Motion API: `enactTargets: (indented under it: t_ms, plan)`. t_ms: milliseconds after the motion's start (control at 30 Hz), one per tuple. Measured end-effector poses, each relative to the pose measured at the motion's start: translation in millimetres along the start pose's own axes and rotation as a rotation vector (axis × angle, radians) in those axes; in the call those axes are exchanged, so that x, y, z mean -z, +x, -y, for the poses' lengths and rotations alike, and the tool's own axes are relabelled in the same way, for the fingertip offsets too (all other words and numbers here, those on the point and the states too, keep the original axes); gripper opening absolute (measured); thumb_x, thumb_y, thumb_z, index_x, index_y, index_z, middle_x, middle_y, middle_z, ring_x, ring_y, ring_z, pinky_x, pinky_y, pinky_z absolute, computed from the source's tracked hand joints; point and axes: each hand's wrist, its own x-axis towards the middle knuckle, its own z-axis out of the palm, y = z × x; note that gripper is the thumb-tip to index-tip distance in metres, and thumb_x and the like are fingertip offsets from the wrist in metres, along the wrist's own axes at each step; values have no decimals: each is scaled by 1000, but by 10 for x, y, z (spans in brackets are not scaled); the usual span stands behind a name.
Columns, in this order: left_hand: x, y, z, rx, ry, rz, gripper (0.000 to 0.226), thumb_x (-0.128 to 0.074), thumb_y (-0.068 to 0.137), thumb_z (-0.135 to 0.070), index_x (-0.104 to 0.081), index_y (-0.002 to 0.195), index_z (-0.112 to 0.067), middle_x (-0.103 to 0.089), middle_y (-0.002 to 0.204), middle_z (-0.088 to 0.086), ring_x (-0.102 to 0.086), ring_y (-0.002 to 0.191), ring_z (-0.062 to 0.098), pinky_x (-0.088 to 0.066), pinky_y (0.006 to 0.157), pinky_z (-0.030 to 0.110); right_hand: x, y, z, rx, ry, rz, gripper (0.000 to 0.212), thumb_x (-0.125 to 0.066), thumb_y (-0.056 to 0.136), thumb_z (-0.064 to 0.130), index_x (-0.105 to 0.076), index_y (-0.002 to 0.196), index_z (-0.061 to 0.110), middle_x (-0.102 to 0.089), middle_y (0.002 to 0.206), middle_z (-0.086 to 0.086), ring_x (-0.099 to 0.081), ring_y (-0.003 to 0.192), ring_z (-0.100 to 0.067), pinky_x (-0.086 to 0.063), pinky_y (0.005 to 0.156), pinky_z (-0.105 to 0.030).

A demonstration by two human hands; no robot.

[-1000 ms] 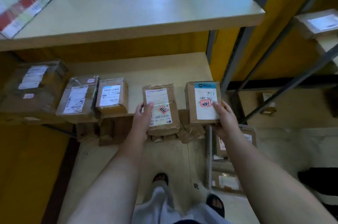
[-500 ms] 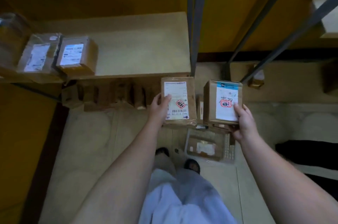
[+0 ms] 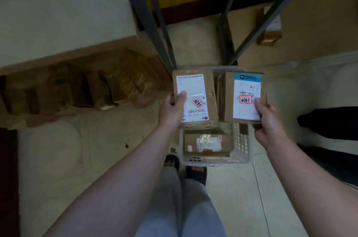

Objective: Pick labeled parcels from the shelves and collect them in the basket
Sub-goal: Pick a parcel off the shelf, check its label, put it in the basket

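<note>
Your left hand (image 3: 172, 109) holds a brown cardboard parcel (image 3: 195, 99) just above the white basket (image 3: 240, 151), thumb on its white label with a barcode and a red stamp. Your right hand (image 3: 268, 118) holds a second parcel (image 3: 244, 97) beside it, also above the basket; its label has a blue strip and a red stamp. A third labeled parcel (image 3: 207, 144) lies inside the basket.

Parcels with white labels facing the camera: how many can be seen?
3. One in the left hand, one in the right hand, one lying in the basket below. Blurry boxes under the shelf may hide more labels.
</note>
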Motion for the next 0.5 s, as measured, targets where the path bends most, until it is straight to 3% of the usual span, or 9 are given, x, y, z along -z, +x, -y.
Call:
enactTargets:
  t_ms: [100,267,333,500]
  plan:
    - [-245,641,258,-52,62,-3,4,-58,96,-45,-59,99,-46,-74,104,-5,-74,88,18,-61,81,46,4,621,-213,82,-8,-16,22,-59,99,16,-63,120,14,-77,96,1,-74,78,-10,-56,57,-21]
    - [-590,1555,613,-84,119,1,31,-55,98,-44,-56,128,-36,-71,110,-5,-73,89,15,-62,77,36,0,1570,-582,153,-43,-9,33,-61,97,19,-62,129,11,-72,118,-10,-70,107,-28,-59,88,-46]
    - [-699,1817,726,-99,143,-7,36,-55,98,-44,-55,133,-35,-71,112,-5,-72,91,14,-62,74,31,-21,1845,-699,188,-61,-14,31,-61,97,19,-64,127,11,-72,118,-11,-70,108,-29,-55,93,-52]
    - [-851,2217,907,-141,134,-42,37,-55,99,-42,-55,135,-34,-70,115,-6,-71,96,14,-61,81,33,-97,2266,-887,262,-117,-137,15,-66,93,21,-74,105,17,-77,104,-5,-72,100,-25,-58,90,-50]
